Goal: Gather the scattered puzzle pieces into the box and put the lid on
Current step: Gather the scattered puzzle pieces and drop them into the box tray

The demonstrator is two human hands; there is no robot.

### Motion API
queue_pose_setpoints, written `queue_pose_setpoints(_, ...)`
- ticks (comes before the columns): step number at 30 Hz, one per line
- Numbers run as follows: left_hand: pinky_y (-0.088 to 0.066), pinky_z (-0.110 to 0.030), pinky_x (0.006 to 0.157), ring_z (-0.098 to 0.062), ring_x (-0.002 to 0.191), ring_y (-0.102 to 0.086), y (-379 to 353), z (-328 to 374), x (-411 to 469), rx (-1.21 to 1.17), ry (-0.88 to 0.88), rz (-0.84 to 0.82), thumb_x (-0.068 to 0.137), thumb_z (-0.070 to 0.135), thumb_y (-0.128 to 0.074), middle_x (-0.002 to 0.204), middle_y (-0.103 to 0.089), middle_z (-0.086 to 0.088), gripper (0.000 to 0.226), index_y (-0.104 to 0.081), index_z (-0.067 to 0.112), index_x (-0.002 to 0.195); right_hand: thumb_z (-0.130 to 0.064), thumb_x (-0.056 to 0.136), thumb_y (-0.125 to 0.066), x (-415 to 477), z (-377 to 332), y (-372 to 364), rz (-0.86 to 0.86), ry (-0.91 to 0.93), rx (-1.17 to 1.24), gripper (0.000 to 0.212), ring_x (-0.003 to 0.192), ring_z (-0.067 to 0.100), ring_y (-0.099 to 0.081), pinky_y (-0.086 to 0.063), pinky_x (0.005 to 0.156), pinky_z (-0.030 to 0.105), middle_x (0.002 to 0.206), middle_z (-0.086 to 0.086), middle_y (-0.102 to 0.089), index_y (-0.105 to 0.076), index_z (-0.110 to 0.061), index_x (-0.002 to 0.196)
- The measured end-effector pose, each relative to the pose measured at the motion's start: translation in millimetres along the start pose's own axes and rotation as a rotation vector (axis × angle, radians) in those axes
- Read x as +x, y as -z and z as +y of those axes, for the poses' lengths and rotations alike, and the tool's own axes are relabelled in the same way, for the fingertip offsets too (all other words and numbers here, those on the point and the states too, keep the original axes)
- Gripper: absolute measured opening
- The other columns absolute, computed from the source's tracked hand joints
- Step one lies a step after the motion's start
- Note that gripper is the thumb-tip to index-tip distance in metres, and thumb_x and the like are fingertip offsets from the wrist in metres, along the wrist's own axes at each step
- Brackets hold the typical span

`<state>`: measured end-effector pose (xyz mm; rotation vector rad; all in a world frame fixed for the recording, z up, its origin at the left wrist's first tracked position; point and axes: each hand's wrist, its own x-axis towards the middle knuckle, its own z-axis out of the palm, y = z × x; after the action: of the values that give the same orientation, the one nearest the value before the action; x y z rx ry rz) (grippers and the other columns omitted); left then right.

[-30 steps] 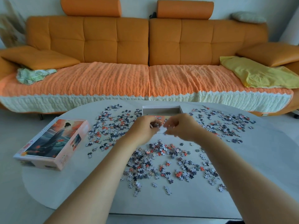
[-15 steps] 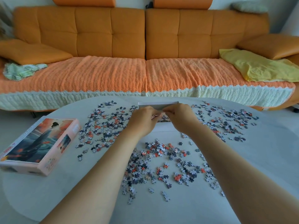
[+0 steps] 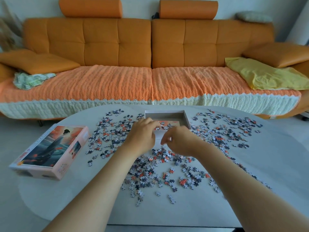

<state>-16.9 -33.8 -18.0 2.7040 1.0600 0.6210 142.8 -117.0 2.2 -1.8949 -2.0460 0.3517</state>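
My right hand [image 3: 178, 139], slack and empty, has dropped from the box [image 3: 164, 115] (far middle of the desk [image 3: 66, 190]) toward nearby puzzle pieces [image 3: 163, 154] for another scoop; whether the left hand [image 3: 142, 134] holds any I cannot tell.

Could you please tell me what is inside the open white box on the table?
A few puzzle pieces lie on the orange-pink floor of the box. The left hand covers its near left corner, so anything there is hidden.
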Motion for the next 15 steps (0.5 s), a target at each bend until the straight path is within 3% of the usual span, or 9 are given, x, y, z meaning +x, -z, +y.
queue_pose_setpoints(3, -0.038, -0.036, 0.098, -0.016, 0.111, -0.042, 2.4, 3.3, -19.1, 0.026, -0.045, 0.017, 0.088, 0.006, -0.053, 0.116, -0.054, 0.004, 0.033, -0.064, 0.02, 0.115, -0.017, 0.087, -0.054, -9.5, 1.2, -13.0, -0.156, -0.051, -0.057, 0.046, 0.121, 0.015, -0.047, -0.04, 0.103, 0.03, 0.134, -0.003, -0.053, -0.059, -0.027, 0.132)
queue_pose_setpoints(5, -0.037, -0.039, 0.102, -0.017, 0.114, -0.041, 1.3, 2.2, -28.1, 0.103, -0.105, 0.025, 0.085, 0.01, -0.059, 0.12, -0.052, 0.003, 0.037, -0.063, 0.019, 0.121, -0.016, 0.087, -0.052, -12.2, 0.8, -17.0, -0.222, -0.079, -0.089, 0.055, 0.132, 0.018, -0.033, -0.034, 0.109, 0.038, 0.14, -0.002, -0.043, -0.049, -0.028, 0.141)
queue_pose_setpoints(7, -0.032, -0.038, 0.109, -0.018, 0.124, -0.036, 0.8, 1.0, -33.2, 0.086, -0.1, -0.027, 0.086, 0.009, -0.06, 0.132, -0.048, 0.001, 0.048, -0.055, 0.018, 0.133, -0.011, 0.086, -0.049, -13.1, -0.7, -16.7, -0.256, -0.081, -0.09, 0.054, 0.13, 0.016, -0.033, -0.035, 0.107, 0.038, 0.137, -0.004, -0.043, -0.053, -0.031, 0.136)
queue_pose_setpoints(10, -0.023, -0.035, 0.117, -0.017, 0.132, -0.032, 3.3, -1.8, -36.2, 0.066, -0.089, -0.042, 0.087, -0.001, -0.056, 0.142, -0.044, 0.0, 0.051, -0.054, 0.015, 0.135, -0.002, 0.084, -0.044, -19.1, -1.7, -13.1, -0.239, -0.089, -0.016, 0.052, 0.114, 0.013, -0.049, -0.042, 0.093, 0.028, 0.123, -0.007, -0.054, -0.065, -0.031, 0.122)
queue_pose_setpoints(13, -0.03, -0.038, 0.11, -0.018, 0.124, -0.038, 5.3, 1.4, -37.1, 0.132, -0.118, 0.048, 0.084, 0.006, -0.061, 0.131, -0.05, 0.002, 0.04, -0.063, 0.018, 0.123, -0.005, 0.087, -0.044, -26.6, 5.8, -5.1, -0.15, -0.136, 0.027, 0.047, 0.101, 0.009, -0.052, -0.042, 0.089, 0.022, 0.123, -0.006, -0.057, -0.065, -0.03, 0.121)
queue_pose_setpoints(15, -0.038, -0.04, 0.101, -0.016, 0.113, -0.043, 6.2, 9.8, -38.8, 0.101, -0.146, 0.075, 0.085, 0.015, -0.063, 0.117, -0.053, 0.006, 0.029, -0.065, 0.022, 0.113, -0.015, 0.089, -0.052, -31.1, 13.5, 2.4, -0.14, -0.186, -0.038, 0.044, 0.107, 0.012, -0.049, -0.042, 0.095, 0.027, 0.128, -0.002, -0.052, -0.059, -0.029, 0.129)
